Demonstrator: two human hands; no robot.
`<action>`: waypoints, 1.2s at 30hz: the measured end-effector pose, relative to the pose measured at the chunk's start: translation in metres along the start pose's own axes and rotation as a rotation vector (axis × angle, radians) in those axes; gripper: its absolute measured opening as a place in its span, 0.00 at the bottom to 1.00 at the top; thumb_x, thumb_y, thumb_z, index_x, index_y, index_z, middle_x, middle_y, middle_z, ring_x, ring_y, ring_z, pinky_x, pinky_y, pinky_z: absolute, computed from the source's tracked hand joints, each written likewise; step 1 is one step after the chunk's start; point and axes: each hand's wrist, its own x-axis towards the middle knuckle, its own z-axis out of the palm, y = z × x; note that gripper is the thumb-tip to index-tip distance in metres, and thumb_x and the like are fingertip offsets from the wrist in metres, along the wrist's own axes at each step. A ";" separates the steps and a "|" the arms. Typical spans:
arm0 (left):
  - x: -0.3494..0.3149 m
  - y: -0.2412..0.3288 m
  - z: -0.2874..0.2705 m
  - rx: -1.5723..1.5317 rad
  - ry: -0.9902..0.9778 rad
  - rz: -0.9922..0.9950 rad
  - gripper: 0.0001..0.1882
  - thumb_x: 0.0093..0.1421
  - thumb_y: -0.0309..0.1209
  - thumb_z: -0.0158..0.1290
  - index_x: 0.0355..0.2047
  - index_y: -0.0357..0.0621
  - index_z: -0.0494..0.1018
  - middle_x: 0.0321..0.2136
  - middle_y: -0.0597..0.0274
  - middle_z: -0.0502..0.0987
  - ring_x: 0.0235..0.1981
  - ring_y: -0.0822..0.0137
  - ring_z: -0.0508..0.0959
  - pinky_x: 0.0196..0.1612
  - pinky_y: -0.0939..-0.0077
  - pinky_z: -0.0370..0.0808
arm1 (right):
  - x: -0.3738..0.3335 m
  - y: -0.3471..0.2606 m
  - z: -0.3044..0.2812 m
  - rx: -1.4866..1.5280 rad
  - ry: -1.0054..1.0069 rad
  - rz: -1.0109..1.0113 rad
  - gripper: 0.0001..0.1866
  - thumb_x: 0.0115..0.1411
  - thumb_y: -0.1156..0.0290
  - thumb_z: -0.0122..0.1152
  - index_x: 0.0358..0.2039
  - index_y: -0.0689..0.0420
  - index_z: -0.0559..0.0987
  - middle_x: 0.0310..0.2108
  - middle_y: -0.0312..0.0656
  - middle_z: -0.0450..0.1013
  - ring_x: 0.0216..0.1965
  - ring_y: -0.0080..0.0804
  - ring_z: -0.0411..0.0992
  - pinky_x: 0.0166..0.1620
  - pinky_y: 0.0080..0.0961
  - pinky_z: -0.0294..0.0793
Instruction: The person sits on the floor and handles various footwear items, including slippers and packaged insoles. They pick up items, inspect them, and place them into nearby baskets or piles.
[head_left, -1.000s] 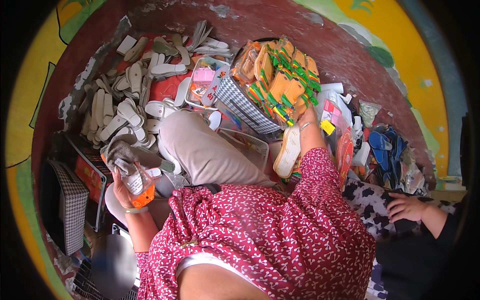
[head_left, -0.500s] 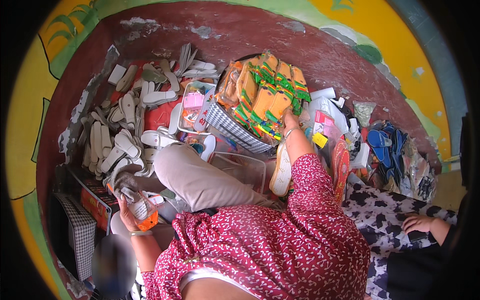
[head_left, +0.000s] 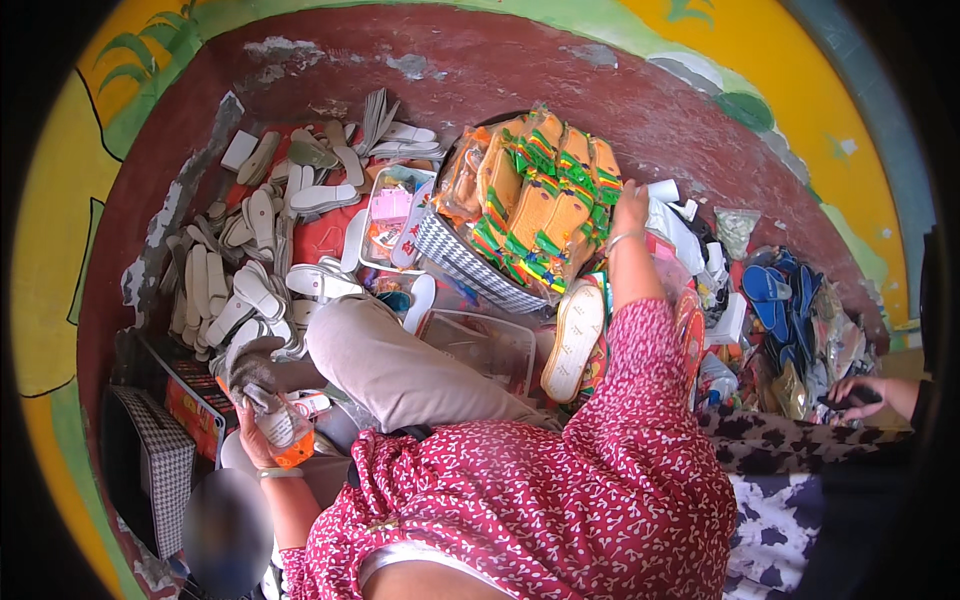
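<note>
At the lower left, my left hand is closed around an orange-and-clear packet and a bunched grey cloth. My right arm reaches far forward. My right hand is at the right side of a black-and-white checked box, by its green-edged packets. Its fingers are partly hidden, so I cannot tell what they grip. Orange insoles in clear, green-trimmed packets fill the box. Near my right forearm, a cream embroidered insole stands on end, with a red patterned one on the forearm's other side.
Piles of white insoles spread at the left. A clear bin lies beyond my bent knee; a white basket holds pink items. Blue slippers and bags lie right. Another person's hand holds a dark object. A red wall curves behind.
My right hand has moved up and right, from the packets at the box's front corner to its right side. The other person's hand has shifted up and now holds something dark.
</note>
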 end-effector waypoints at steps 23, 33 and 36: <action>-0.026 0.015 0.024 0.108 0.273 0.043 0.16 0.59 0.33 0.48 0.47 0.45 0.67 0.41 0.58 0.74 0.40 0.61 0.75 0.44 0.61 0.75 | 0.079 0.049 0.072 -0.621 -0.924 0.270 0.33 0.62 0.48 0.34 0.56 0.62 0.62 0.57 0.55 0.59 0.59 0.46 0.56 0.59 0.32 0.54; -0.025 0.009 0.043 0.126 0.268 -0.041 0.14 0.59 0.36 0.48 0.44 0.47 0.68 0.38 0.58 0.75 0.37 0.57 0.76 0.41 0.59 0.76 | 0.063 0.040 0.082 -0.800 -1.000 0.033 0.30 0.62 0.52 0.31 0.52 0.63 0.66 0.55 0.59 0.59 0.56 0.48 0.61 0.57 0.35 0.59; -0.019 0.005 0.038 0.073 0.315 -0.064 0.14 0.59 0.36 0.48 0.45 0.47 0.68 0.38 0.59 0.75 0.37 0.56 0.76 0.41 0.58 0.76 | 0.065 0.041 0.083 -0.762 -0.968 0.107 0.30 0.61 0.51 0.33 0.54 0.62 0.65 0.55 0.59 0.59 0.56 0.48 0.61 0.57 0.35 0.59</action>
